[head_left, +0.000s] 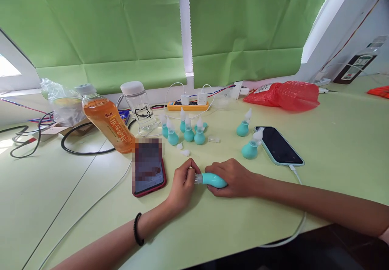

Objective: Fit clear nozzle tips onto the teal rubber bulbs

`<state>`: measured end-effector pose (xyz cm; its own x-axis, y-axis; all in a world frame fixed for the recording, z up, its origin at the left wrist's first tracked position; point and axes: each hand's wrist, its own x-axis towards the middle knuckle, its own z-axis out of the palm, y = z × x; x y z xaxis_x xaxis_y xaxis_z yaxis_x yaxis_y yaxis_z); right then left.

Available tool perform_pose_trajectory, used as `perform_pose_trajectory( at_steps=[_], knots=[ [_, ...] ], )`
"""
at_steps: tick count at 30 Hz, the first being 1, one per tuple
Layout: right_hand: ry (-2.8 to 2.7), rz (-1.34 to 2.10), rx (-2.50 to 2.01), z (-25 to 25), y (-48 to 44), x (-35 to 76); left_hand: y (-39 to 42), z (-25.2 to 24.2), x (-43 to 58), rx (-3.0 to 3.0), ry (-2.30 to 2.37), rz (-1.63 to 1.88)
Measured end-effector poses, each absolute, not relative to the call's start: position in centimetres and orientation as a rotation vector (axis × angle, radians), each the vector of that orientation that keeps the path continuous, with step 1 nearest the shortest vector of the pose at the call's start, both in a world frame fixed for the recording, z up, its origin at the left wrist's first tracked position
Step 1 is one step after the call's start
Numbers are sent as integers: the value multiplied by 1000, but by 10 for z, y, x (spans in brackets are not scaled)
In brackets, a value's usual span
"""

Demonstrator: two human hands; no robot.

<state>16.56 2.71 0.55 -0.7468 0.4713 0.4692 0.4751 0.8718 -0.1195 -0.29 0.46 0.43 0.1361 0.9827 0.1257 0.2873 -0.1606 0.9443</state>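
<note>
A teal rubber bulb (214, 179) with a clear plastic tip, shaped like a baby's nasal aspirator, lies sideways between my hands just above the table. My right hand (232, 177) is wrapped round its rounded end. At its left end, my left hand (184, 183) pinches the clear tip (198, 178), most of which the fingers hide. Behind them stand several more nasal aspirators (189, 134) with pointed clear tips. To the right are one upright nasal aspirator (242, 128) and one tilted nasal aspirator (249, 150). Small clear pieces (214, 139) and a whitish tip (185, 152) lie loose nearby.
A red-cased phone (164, 177) lies left of my hands, a charging phone (281, 145) to the right. Behind stand a tilted orange drink bottle (107, 120), a clear cup (139, 110), a yellow power strip (173, 106) and a red bag (285, 95). Cables cross the table.
</note>
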Motion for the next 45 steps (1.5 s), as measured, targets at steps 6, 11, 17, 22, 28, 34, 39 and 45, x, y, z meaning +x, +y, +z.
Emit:
perform_pose_trajectory(
  at_steps=[6,11,17,22,28,34,39,45],
  knots=[
    [-2569,-485,-585,5,30,164,4,2,-6,1789,1343,1070],
    [-2505,235,-847,4,20,156,2,-2,-8,1840,1383,1127],
    [-2251,1143,-974,19,16,150,1,-3,-10,2006,1400,1139],
    [-2023,1769,-1008,28,23,151,0,-4,-11,2222,1400,1076],
    [-1839,2198,-947,32,26,154,-3,2,-11,2452,1331,1098],
    [-1981,1316,-874,17,23,152,14,39,-22,2470,1400,953],
    [-2009,1051,-898,4,23,154,45,57,-40,2817,1682,530],
    [-1996,949,-954,-2,22,154,56,30,-43,3098,1550,-6]
  ],
)
